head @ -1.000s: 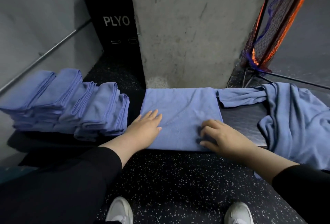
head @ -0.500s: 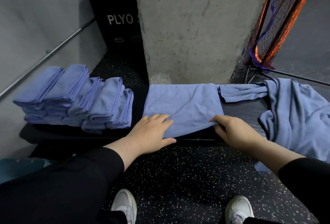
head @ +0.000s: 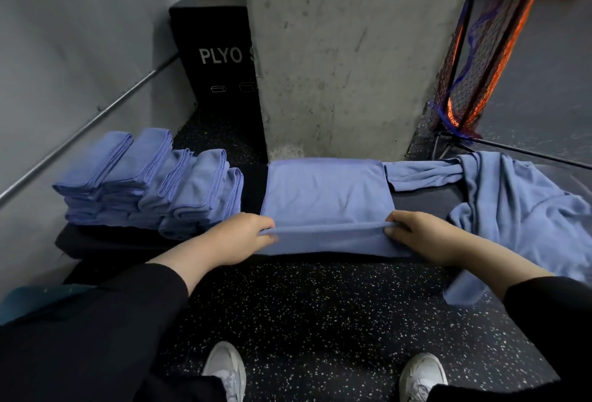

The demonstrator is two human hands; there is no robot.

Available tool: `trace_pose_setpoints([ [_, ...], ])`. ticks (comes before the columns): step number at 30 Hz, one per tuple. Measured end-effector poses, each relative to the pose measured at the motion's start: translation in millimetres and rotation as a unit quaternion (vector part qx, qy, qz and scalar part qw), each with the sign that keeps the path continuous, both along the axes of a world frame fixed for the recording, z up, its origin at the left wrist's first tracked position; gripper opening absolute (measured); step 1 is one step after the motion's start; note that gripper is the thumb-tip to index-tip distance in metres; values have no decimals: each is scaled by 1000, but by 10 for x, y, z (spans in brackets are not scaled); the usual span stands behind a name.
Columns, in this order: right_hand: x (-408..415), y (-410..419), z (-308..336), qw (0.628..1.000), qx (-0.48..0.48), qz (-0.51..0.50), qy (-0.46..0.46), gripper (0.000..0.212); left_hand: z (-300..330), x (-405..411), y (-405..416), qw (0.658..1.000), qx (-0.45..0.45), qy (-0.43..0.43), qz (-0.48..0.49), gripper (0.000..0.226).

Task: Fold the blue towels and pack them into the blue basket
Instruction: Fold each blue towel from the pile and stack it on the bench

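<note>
A blue towel (head: 326,190) lies flat and partly folded on a low dark bench (head: 426,204) in front of me. My left hand (head: 237,238) pinches its near left corner and my right hand (head: 423,235) pinches its near right corner. Between them the near edge is lifted off the bench into a raised fold. Several folded blue towels (head: 150,183) are stacked in rows on the bench's left part. A loose pile of unfolded blue towels (head: 512,209) lies on the right, partly hanging over the front edge. No blue basket is clearly in view.
A concrete pillar (head: 336,55) stands right behind the bench. A black plyo box (head: 217,49) sits behind the folded stack, by a grey wall with a metal rail (head: 96,113). An orange and blue net frame (head: 464,65) leans at the right. My white shoes (head: 224,369) stand on speckled floor.
Both hands went from lying on the towel to its near corners, took hold of them and lifted the near edge up off the bench.
</note>
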State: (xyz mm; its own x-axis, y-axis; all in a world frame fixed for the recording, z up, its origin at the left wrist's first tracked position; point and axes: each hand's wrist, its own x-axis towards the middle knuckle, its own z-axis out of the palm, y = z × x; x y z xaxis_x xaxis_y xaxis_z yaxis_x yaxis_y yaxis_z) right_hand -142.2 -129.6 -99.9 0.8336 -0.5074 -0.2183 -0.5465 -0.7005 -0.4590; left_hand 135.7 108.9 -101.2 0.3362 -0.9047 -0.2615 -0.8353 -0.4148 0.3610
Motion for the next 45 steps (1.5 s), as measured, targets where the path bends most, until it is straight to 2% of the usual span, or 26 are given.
trace_pose_setpoints([
  [4, -107, 44, 146, 998, 59, -2, 27, 16, 100, 7, 151, 996, 19, 84, -11, 30],
  [6, -140, 21, 166, 995, 95, -25, 12, 9, 123, 19, 173, 994, -7, 110, 24, 18],
  [8, -131, -38, 165, 994, 89, -55, -29, 9, 127, 46, 135, 988, -62, 121, 71, 14],
  [11, -26, -139, 146, 986, 55, -111, -111, 13, 122, 60, -28, 977, -135, 95, 134, 24],
  [14, 164, -236, 94, 979, -2, -151, -137, 20, 68, 43, -258, 969, -146, 83, 180, 30],
  [17, 363, -339, -9, 979, -20, -161, -127, 25, -89, 114, -475, 976, -102, 46, 188, 29],
  [19, 484, -420, -121, 983, -36, -157, -90, 29, -177, 195, -606, 978, -74, 12, 194, 29],
  [23, 652, -592, -293, 975, -94, -193, -62, 25, -226, 333, -857, 973, -44, -54, 222, 24],
  [26, 746, -706, -360, 967, -131, -210, -62, 26, -285, 425, -1008, 969, -59, -76, 229, 22],
  [29, 829, -785, -438, 965, -158, -203, -50, 24, -270, 434, -1110, 960, -122, -101, 232, 15],
  [31, 859, -784, -449, 961, -198, -185, -62, 16, -254, 404, -1157, 951, -179, -126, 217, 21],
  [33, 866, -768, -433, 949, -254, -164, -89, 22, -261, 375, -1182, 944, -225, -148, 189, 29],
  [36, 877, -755, -430, 950, -267, -91, -132, 23, -242, 303, -1190, 952, -253, -133, 112, 15],
  [37, 884, -734, -442, 958, -241, -50, -144, 20, -222, 246, -1178, 964, -231, -112, 76, 13],
  [39, 894, -655, -470, 971, -188, 31, -144, 14, -199, 95, -1139, 989, -129, -68, -13, 18],
  [41, 900, -577, -505, 978, -156, 79, -116, 16, -225, -63, -1094, 993, -35, -67, -93, 28],
  [45, 888, -540, -492, 986, -134, 59, -80, 21, -315, -161, -995, 990, 14, -102, -99, 46],
])
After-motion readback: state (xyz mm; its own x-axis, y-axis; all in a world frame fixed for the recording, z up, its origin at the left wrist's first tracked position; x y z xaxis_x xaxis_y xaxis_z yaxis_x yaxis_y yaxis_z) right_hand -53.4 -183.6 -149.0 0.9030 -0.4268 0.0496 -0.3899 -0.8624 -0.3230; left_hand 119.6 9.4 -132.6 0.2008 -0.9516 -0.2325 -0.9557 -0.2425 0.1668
